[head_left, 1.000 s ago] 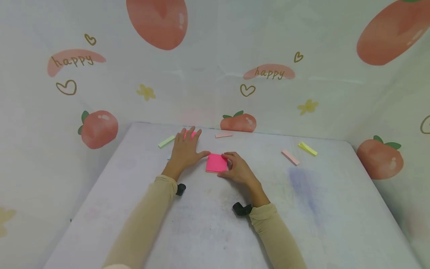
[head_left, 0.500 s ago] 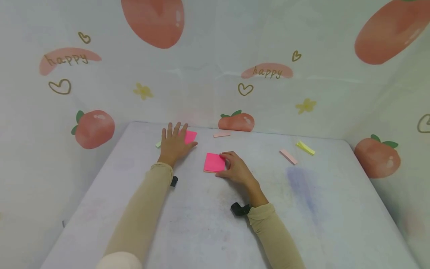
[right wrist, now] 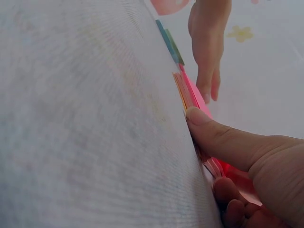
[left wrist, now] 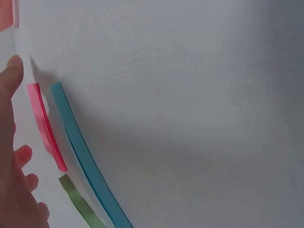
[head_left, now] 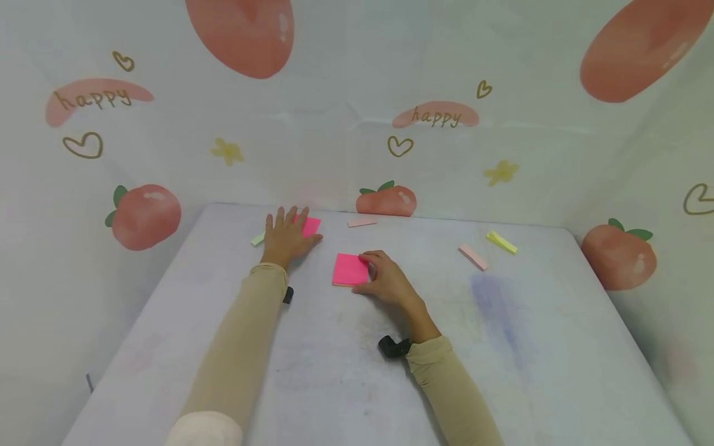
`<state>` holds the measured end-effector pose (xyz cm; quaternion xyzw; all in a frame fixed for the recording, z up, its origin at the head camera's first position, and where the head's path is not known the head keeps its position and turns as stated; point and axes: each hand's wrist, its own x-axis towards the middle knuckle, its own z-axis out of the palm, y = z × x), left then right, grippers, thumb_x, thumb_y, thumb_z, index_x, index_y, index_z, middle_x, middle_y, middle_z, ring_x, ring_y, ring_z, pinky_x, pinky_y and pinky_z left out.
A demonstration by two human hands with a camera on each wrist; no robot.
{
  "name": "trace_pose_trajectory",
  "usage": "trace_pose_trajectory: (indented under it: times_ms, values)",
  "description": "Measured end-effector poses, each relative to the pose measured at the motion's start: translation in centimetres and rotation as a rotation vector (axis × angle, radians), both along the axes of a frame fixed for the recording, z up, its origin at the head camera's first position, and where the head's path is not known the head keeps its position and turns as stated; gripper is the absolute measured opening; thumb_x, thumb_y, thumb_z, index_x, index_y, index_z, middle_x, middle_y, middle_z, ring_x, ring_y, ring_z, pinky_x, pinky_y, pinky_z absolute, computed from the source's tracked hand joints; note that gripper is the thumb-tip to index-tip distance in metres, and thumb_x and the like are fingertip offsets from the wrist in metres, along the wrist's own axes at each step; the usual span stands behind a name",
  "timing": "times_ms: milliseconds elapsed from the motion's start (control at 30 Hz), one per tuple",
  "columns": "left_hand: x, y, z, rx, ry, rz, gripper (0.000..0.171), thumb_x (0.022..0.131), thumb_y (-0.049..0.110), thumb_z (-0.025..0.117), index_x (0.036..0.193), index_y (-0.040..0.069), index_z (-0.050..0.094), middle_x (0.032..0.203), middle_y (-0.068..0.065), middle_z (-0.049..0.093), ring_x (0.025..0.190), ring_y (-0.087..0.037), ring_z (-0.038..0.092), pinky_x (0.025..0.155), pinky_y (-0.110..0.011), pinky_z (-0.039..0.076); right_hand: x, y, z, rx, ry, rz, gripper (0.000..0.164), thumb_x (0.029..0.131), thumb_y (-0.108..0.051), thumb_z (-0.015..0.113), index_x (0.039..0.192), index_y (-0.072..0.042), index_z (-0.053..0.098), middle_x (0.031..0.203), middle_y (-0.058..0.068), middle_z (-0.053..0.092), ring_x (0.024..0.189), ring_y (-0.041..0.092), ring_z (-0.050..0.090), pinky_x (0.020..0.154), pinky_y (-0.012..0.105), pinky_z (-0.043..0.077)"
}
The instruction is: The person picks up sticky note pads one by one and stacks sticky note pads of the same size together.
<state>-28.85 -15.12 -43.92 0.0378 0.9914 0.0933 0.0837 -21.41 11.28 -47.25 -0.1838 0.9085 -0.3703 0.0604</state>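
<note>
As my right hand (head_left: 390, 282) pinches the square pink paper pad (head_left: 349, 269) midway on the white table (head_left: 334, 371), left hand (head_left: 286, 240) spread near its back, I'd hold such light, bendy-looking paper by its edges.

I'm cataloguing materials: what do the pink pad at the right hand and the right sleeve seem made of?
Pink pad: probably paper, matte; thin stacked layers show at its edge in the right wrist view. Right sleeve: likely cloth, matte; its cuff bunches in wrinkles.
</note>
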Motion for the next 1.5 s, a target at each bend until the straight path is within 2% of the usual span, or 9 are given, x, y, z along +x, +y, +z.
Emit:
trace_pose_trajectory:
  times_ms: [167, 333, 500, 733, 933, 1033, 1233, 1500]
  values:
    - [-0.10, -0.18, -0.17, 0.013, -0.061, -0.022, 0.080, 0.103, 0.058, 0.040, 0.165, 0.017, 0.009, 0.173, -0.016, 0.008, 0.160, -0.040, 0.005, 0.127, -0.061, -0.001, -0.01, -0.11, 0.06, 0.002, -0.008, 0.003, 0.075, 0.079, -0.027, 0.089, 0.143, -0.006, 0.057, 0.145, 0.008, 0.055, 0.137, 0.027, 0.052, 0.113, 0.044, 0.046]
    - [-0.06, -0.22, -0.34, 0.025, -0.077, -0.051, 0.078, 0.105, 0.053, 0.043, 0.165, 0.016, 0.011, 0.172, -0.017, 0.010, 0.159, -0.041, 0.013, 0.127, -0.062, 0.003, -0.03, -0.14, 0.07, 0.001, -0.003, 0.000, 0.074, 0.078, -0.027, 0.089, 0.142, -0.006, 0.057, 0.144, 0.008, 0.056, 0.135, 0.026, 0.053, 0.112, 0.044, 0.046]
    - [-0.07, -0.17, -0.47, 0.008, -0.058, -0.071, 0.073, 0.106, 0.047, 0.043, 0.165, 0.014, 0.015, 0.171, -0.019, 0.017, 0.157, -0.041, 0.019, 0.127, -0.062, 0.009, 0.05, -0.03, 0.08, -0.005, -0.001, -0.002, 0.074, 0.078, -0.026, 0.089, 0.142, -0.006, 0.058, 0.144, 0.009, 0.056, 0.127, 0.026, 0.056, 0.106, 0.044, 0.049]
    - [-0.36, -0.17, -0.65, -0.015, -0.015, -0.121, 0.070, 0.104, 0.042, 0.048, 0.162, 0.011, 0.024, 0.166, -0.022, 0.029, 0.155, -0.037, 0.026, 0.125, -0.060, 0.018, -0.01, 0.11, 0.05, 0.001, 0.014, -0.001, 0.075, 0.078, -0.026, 0.089, 0.142, -0.004, 0.057, 0.144, 0.010, 0.055, 0.136, 0.027, 0.052, 0.113, 0.045, 0.045]
    - [-0.54, 0.00, -0.53, 0.041, 0.029, -0.160, 0.066, 0.102, 0.033, 0.053, 0.159, 0.007, 0.031, 0.159, -0.023, 0.039, 0.147, -0.042, 0.040, 0.121, -0.055, 0.032, 0.03, 0.17, 0.09, -0.007, 0.003, -0.001, 0.075, 0.078, -0.026, 0.089, 0.143, -0.004, 0.057, 0.145, 0.010, 0.055, 0.136, 0.027, 0.052, 0.112, 0.045, 0.046]
    - [-0.54, 0.11, -0.22, 0.109, 0.023, -0.151, 0.066, 0.099, 0.028, 0.056, 0.158, 0.007, 0.033, 0.158, -0.023, 0.040, 0.143, -0.046, 0.043, 0.120, -0.055, 0.034, 0.06, 0.14, 0.12, -0.009, -0.002, -0.001, 0.075, 0.079, -0.026, 0.089, 0.143, -0.004, 0.057, 0.146, 0.010, 0.054, 0.135, 0.027, 0.053, 0.111, 0.045, 0.047]
    - [-0.59, 0.19, 0.11, 0.225, 0.001, -0.075, 0.071, 0.091, 0.024, 0.062, 0.156, 0.013, 0.038, 0.161, -0.020, 0.033, 0.142, -0.049, 0.038, 0.117, -0.058, 0.036, 0.07, 0.05, 0.09, -0.008, -0.007, 0.001, 0.075, 0.079, -0.026, 0.088, 0.143, -0.005, 0.056, 0.146, 0.009, 0.054, 0.127, 0.026, 0.055, 0.102, 0.043, 0.050]
    - [-0.51, 0.22, 0.20, 0.263, 0.015, -0.018, 0.072, 0.080, 0.021, 0.067, 0.150, 0.015, 0.047, 0.163, -0.021, 0.028, 0.138, -0.051, 0.035, 0.109, -0.059, 0.042, 0.06, 0.02, -0.04, -0.013, -0.008, 0.002, 0.075, 0.079, -0.026, 0.088, 0.143, -0.004, 0.056, 0.146, 0.010, 0.055, 0.132, 0.028, 0.054, 0.107, 0.044, 0.049]
